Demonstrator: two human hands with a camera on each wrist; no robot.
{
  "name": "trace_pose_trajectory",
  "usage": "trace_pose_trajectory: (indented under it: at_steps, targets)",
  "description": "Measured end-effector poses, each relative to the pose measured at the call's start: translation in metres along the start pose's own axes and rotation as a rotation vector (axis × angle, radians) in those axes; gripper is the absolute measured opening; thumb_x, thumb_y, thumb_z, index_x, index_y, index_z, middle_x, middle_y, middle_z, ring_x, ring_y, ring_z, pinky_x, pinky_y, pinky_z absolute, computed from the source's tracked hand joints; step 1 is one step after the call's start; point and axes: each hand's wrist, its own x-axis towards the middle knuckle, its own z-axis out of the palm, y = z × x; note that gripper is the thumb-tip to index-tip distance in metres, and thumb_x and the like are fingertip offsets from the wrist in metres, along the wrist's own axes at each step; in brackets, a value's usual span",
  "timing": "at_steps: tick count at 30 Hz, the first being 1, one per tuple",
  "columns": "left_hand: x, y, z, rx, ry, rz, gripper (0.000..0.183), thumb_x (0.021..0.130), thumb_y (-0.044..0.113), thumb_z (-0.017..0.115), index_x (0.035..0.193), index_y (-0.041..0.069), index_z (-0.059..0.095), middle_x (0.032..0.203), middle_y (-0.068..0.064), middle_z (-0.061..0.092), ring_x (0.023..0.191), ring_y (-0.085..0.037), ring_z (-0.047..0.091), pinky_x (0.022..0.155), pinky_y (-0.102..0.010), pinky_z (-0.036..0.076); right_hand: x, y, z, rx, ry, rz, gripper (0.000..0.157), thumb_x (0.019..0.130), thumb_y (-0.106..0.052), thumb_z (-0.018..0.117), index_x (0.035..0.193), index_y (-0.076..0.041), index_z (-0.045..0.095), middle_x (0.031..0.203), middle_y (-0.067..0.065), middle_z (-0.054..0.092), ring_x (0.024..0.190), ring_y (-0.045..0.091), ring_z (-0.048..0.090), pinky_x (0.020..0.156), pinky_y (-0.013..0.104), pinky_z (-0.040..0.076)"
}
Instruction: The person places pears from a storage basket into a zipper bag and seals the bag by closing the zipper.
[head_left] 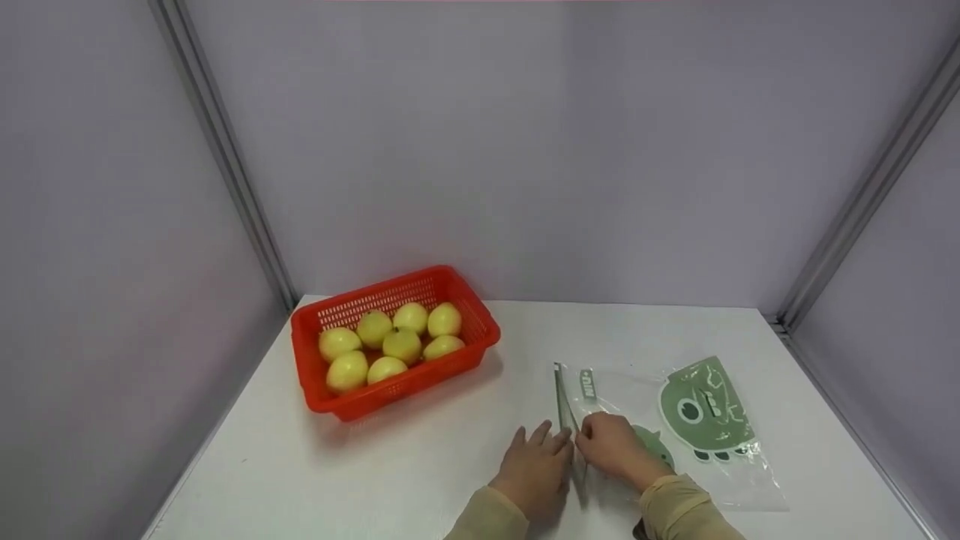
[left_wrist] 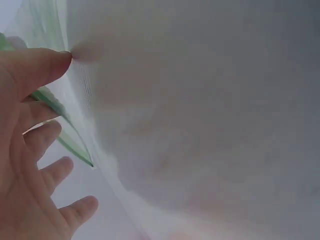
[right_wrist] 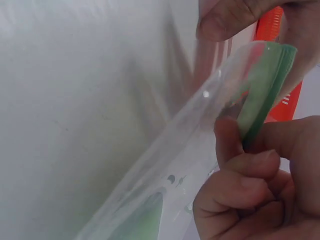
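Note:
A clear zip bag [head_left: 739, 480] with green cartoon monster prints lies on the white table, its mouth edge facing left. My right hand [head_left: 619, 450] pinches the green zip strip [right_wrist: 276, 82] at that mouth between thumb and index finger, lifting one layer. The other fingers are curled. Against the opposite side of the mouth, my left hand [head_left: 532, 465] rests with its fingers spread. In the left wrist view, the left thumb tip [left_wrist: 61, 61] touches the bag's edge. A gap shows between the two mouth edges near the hands.
A red plastic basket [head_left: 300, 352] with several yellow-green round fruits [head_left: 347, 371] stands at the back left of the table [head_left: 300, 472]. Pale panels [head_left: 480, 150] enclose the back and both sides.

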Motion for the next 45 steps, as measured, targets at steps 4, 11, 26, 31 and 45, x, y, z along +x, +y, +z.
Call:
trace_pose_trajectory:
  at_steps: [4,11,26,31,45]
  targets:
    - [-0.002,-0.001,0.0,-0.038,-0.058,-0.025,0.056,0.095,0.05,0.05,0.147,0.032,0.038,0.153,0.016,0.033,0.145,-0.02,0.027,0.111,-0.054,0.03,0.003,0.0,-0.005,-0.036,0.053,0.018,0.022,0.084,-0.017,0.062,0.063,-0.015,0.055,0.056,-0.005,0.051,0.053,0.012,0.047,0.049,0.028,0.038]
    - [0.001,-0.003,-0.001,-0.063,-0.101,-0.067,0.059,0.092,0.055,0.051,0.146,0.036,0.039,0.152,0.02,0.034,0.144,-0.021,0.03,0.111,-0.057,0.028,0.004,-0.001,-0.019,-0.047,0.07,0.108,0.02,0.078,-0.024,0.066,0.063,-0.016,0.056,0.058,-0.004,0.053,0.055,0.014,0.048,0.051,0.029,0.037]
    - [-0.004,-0.005,-0.001,-0.141,-0.098,-0.069,0.055,0.094,0.052,0.05,0.145,0.035,0.041,0.151,0.019,0.036,0.141,-0.021,0.034,0.109,-0.057,0.03,0.003,-0.001,-0.037,-0.104,0.169,0.113,0.021,0.079,-0.028,0.064,0.065,-0.015,0.059,0.059,-0.003,0.054,0.057,0.015,0.049,0.052,0.03,0.039]
    - [-0.003,-0.008,0.002,-0.148,-0.095,-0.065,0.056,0.093,0.053,0.052,0.145,0.034,0.042,0.15,0.019,0.037,0.14,-0.022,0.036,0.108,-0.057,0.032,0.002,-0.001,-0.039,-0.096,0.19,0.099,0.021,0.08,-0.028,0.065,0.065,-0.015,0.059,0.06,-0.004,0.053,0.058,0.015,0.048,0.053,0.03,0.039]
    - [-0.003,-0.025,-0.009,-0.22,-0.032,-0.03,0.056,0.093,0.045,0.057,0.145,0.028,0.043,0.152,0.007,0.038,0.141,-0.021,0.035,0.111,-0.05,0.033,0.002,0.0,-0.044,-0.08,0.205,0.081,0.026,0.082,-0.027,0.064,0.06,-0.016,0.054,0.055,-0.004,0.049,0.053,0.014,0.045,0.049,0.029,0.035]
